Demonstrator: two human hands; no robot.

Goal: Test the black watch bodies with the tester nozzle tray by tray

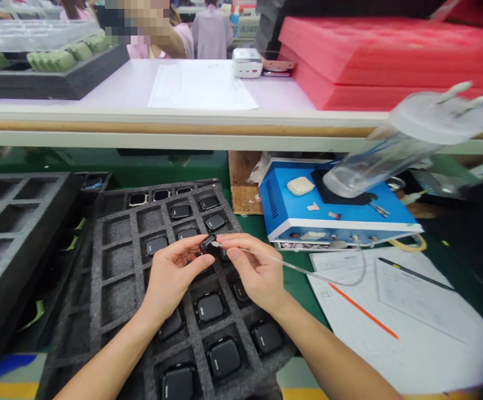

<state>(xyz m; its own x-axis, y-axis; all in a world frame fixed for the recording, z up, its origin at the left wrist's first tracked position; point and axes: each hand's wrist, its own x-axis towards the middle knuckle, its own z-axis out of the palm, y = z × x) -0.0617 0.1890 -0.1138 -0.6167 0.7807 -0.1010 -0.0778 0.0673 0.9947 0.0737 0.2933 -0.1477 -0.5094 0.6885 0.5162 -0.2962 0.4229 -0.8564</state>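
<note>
Between the thumb and fingers of my left hand (174,266) is a small black smartwatch body (207,242), tilted on edge above the tray. My right hand (262,269) pinches the end of a thin clear tube (303,271), whose pale tip points at the watch body; whether it touches is hard to tell. Below both hands lies a dark grey foam tray (95,278) with square pockets. Several pockets hold black watch bodies like this one (225,357), while those along its left side show bare foam. The tube curves back toward the front of a blue box-shaped machine (281,203).
A clear cylinder (375,144) stands tilted-looking on the blue machine. Papers (350,322) with an orange stick (364,311) and a black pen (416,274) lie at right. More foam trays (37,233) are stacked left. A shelf (120,125) crosses ahead, carrying red foam blocks (375,61). People sit beyond.
</note>
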